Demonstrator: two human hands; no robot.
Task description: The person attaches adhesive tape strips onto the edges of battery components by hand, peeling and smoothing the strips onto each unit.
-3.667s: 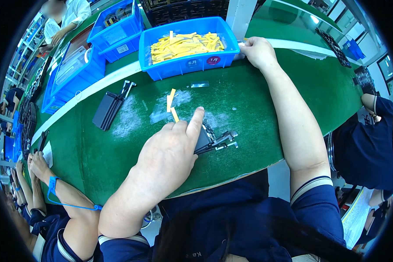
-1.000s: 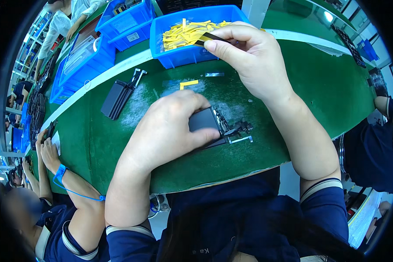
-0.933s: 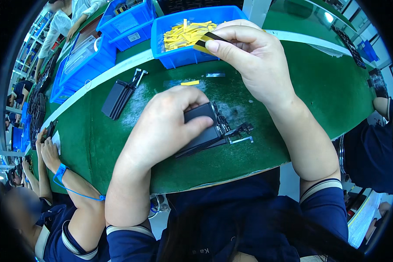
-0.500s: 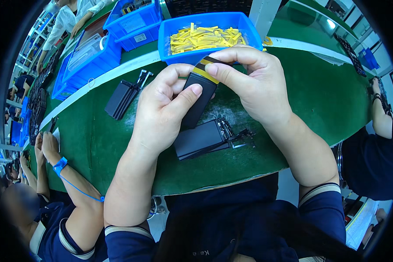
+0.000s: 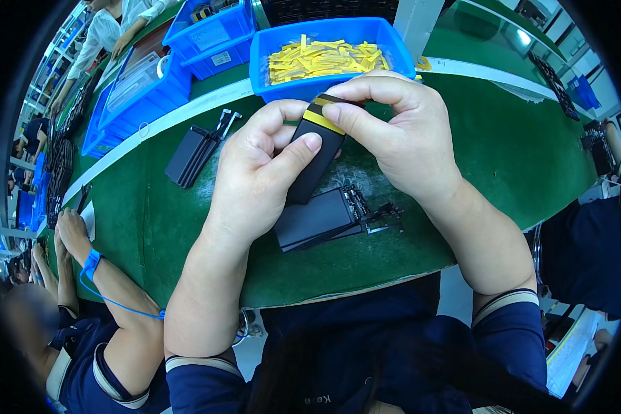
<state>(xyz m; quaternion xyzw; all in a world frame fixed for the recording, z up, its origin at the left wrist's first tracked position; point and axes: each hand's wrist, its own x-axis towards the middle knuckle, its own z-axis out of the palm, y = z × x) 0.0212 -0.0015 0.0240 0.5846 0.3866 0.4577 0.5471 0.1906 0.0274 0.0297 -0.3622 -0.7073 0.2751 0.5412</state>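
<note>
Head view: left hand clamped on a black pack, tilted, thumb across its face.
Right grip: right hand pinches a dark strip at the pack's upper end.
Yellow band: the band lies across that end, seemingly placed; whether fully stuck, cannot tell.
Stack below grip: packs whose top shows no band, apparently left to do.
Stack left of grip: packs, likewise.

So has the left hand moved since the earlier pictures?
Yes: the left hand has moved away from the person's body, closer to the blue bin of yellow strips.
</note>
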